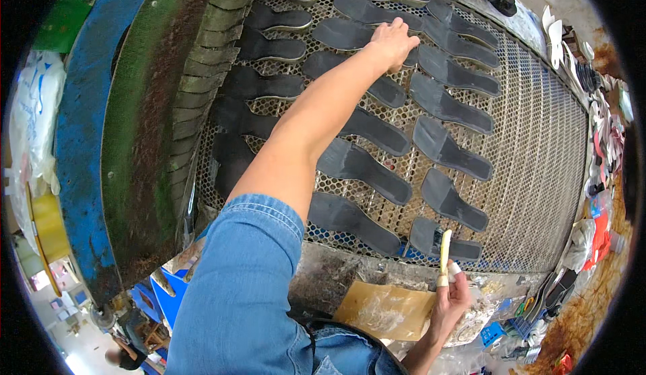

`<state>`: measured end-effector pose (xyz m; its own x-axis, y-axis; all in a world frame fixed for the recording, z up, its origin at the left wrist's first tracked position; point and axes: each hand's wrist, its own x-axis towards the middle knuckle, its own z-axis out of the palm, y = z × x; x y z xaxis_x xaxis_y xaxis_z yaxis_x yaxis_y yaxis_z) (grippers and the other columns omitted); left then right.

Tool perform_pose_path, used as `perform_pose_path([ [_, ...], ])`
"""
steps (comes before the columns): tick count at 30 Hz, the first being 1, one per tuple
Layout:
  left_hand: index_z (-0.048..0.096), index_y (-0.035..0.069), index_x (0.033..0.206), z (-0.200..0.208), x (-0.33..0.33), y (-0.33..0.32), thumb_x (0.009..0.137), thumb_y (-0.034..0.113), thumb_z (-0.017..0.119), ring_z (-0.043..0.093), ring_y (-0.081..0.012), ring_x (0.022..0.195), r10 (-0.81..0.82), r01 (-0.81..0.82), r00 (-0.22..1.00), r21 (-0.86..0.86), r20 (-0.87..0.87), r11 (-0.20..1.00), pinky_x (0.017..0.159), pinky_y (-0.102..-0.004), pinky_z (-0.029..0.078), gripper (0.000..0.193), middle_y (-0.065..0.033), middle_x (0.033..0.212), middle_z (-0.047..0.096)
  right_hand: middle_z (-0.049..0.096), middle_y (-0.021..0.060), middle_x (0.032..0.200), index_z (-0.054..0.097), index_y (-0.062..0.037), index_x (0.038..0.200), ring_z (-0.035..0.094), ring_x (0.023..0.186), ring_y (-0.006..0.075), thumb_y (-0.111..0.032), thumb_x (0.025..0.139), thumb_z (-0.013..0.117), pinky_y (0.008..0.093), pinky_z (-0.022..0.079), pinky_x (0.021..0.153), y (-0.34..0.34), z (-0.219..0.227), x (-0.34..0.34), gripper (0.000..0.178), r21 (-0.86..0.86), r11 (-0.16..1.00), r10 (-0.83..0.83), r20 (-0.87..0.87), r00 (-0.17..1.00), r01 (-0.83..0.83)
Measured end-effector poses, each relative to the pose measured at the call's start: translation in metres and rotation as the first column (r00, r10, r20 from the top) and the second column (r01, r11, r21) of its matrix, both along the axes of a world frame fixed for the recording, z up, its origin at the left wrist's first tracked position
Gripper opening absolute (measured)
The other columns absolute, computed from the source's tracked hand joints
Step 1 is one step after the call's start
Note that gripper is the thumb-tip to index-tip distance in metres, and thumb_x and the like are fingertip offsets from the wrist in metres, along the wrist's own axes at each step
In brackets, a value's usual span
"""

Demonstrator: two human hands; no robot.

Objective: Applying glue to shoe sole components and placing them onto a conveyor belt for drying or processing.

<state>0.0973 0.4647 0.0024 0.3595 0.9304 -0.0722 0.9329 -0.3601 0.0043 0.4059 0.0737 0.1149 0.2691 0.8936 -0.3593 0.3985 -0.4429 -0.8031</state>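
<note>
Hands are working over a metal mesh belt [538, 146] carrying dark shoe soles. Left hand [393, 42] is reaching far, fingers spread flat on one grey sole [350, 33]; right hand [449, 297] is gripping a pale brush [444, 254]. Pressing flat, without overlapping neighbouring soles, seems wise.

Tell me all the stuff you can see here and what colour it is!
Shoe soles: roughly two dozen, dark grey, lying flat in rows on the mesh.
Metal mesh belt: one, pale silver, filling the middle and right.
Machine housing: one, blue and green with rusty patches, curving down the left.
Cardboard sheet: one, tan and smeared, on the ledge below the mesh.
Stick tool: one, cream, upright at the mesh's near edge.
Shoe-part clutter: many, white, black and red, along the right rim.
Plastic bag: one, white, far left.
Left hand: stretched far out, resting on a sole; blue sleeve.
Right hand: holding the stick tool, fingertip taped white.
</note>
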Motion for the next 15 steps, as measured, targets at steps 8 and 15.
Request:
perform_pose_path([
  [8,0.056,0.018,0.126,-0.017,-0.011,0.013,0.065,0.012,0.078,0.044,-0.0323,0.122,0.059,-0.059,0.998,-0.019,-0.005,0.998,0.094,-0.0461,0.047,0.066,-0.0151,0.120,0.052,0.058,0.0007,0.091,0.065,0.0023,0.116,0.055,0.079,0.0068,0.001,0.087,0.061,0.0203,0.043,0.067,0.003,-0.001,-0.008,0.030,-0.014,1.000,0.007,-0.004,1.000,-0.007],
  [15,0.054,0.015,0.128,-0.022,-0.025,0.020,0.062,0.023,0.082,0.048,-0.0301,0.122,-0.066,0.067,0.994,-0.004,0.088,0.998,0.097,-0.0414,0.047,0.072,-0.0098,0.124,0.054,0.057,0.0002,0.089,0.065,0.0024,0.117,0.055,0.077,0.0064,-0.002,0.088,0.063,0.0196,0.042,0.064,0.007,0.000,-0.009,0.029,-0.017,0.999,-0.035,-0.010,0.999,0.035],
])
